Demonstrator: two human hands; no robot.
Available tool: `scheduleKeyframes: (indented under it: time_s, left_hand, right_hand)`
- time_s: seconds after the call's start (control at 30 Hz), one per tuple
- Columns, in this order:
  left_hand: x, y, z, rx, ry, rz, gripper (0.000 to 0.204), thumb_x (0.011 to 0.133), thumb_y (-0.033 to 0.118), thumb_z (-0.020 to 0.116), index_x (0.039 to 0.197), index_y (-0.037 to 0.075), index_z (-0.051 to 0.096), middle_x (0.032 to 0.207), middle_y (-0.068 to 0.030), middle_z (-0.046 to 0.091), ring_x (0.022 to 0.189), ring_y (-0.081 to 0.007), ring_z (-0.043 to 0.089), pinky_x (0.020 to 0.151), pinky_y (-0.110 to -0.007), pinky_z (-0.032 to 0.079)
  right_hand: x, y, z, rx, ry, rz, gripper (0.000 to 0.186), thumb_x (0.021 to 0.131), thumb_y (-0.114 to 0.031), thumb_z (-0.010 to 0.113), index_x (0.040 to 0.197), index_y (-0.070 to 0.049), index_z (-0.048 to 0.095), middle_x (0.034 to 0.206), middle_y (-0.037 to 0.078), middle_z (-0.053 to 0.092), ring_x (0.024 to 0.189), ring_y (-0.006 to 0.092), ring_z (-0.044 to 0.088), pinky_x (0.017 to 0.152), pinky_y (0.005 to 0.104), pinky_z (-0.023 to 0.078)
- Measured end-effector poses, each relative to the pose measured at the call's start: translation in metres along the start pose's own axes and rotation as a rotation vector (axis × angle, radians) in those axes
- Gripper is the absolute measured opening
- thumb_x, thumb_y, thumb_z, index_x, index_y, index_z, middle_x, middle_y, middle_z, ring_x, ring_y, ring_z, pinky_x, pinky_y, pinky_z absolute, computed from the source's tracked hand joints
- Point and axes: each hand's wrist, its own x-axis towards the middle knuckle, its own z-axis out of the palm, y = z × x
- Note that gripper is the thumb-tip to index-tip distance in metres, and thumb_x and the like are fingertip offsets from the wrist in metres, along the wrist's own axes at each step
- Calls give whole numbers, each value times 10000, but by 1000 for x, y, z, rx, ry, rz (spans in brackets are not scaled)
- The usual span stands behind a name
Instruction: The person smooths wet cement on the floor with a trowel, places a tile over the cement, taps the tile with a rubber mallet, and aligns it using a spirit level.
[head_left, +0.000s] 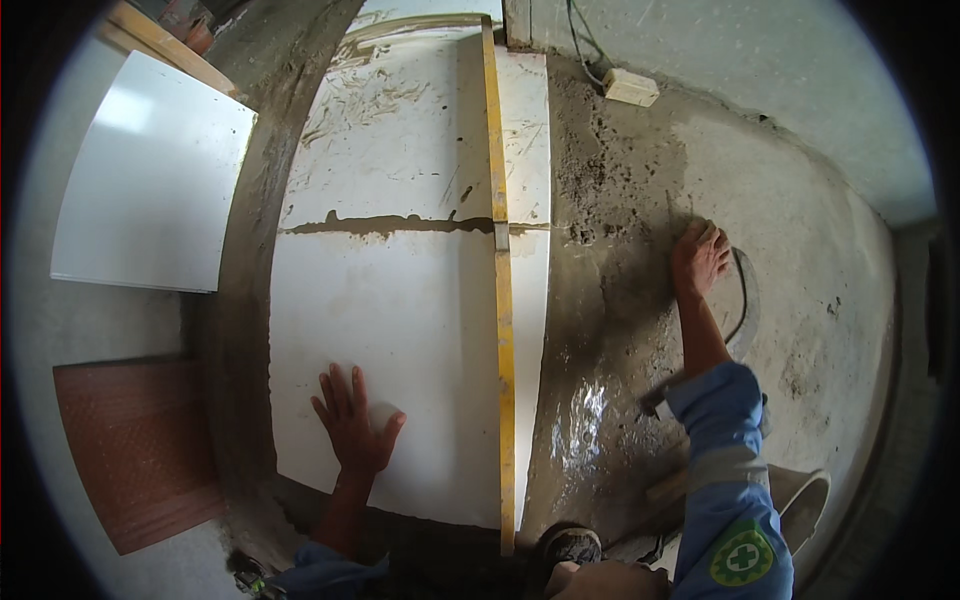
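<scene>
My left hand [354,428] lies flat on a white tile [400,300], fingers spread, holding nothing. Beyond a mortar-smeared joint lies a second white tile [390,130], its surface streaked with mud. A long yellow spirit level [506,380] rests lengthwise across both tiles, near their right side. Out to the right, my right hand [703,255] is low over the wet grey floor, with its fingers curled. Whatever it may hold is hidden. A dark curved strip [743,300] shows beside that wrist, its kind unclear.
Stacked white tiles [150,180] lie at the far left, with a reddish-brown tile [140,450] nearer me. Wet mortar [600,180] borders the laid tiles. A cream block with a cable [630,87] sits by the wall. A bucket [805,505] and my shoe [572,546] are close by.
</scene>
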Motion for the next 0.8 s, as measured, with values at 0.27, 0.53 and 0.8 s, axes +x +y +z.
scheduleKeyframes:
  time_s: [0.27,0.53,0.8]
  left_hand:
    - [3,-2,1,47,-62,7,970,914,716,420,1575,34,220,1631,-280,116,1515,-454,90,1178,-629,22]
    - [9,-2,-2,23,-81,13,977,904,733,434,1568,43,240,1606,-322,142,1493,-500,124,1178,-637,35]
    - [10,-5,1,25,-94,11,975,915,740,405,1562,28,244,1603,-332,137,1495,-495,124,1178,-637,38]
  right_hand:
    - [-5,-4,-4,-47,-30,-90,489,1006,-420,471,1406,-140,495,1471,121,442,1392,324,347,1140,500,222]
    - [2,-5,-3,-108,-66,-94,519,1015,-432,447,1441,-136,459,1495,113,418,1399,321,330,1144,508,208]
    - [4,1,2,-171,-75,-126,539,1010,-458,447,1447,-141,448,1497,124,404,1399,329,324,1143,509,205]
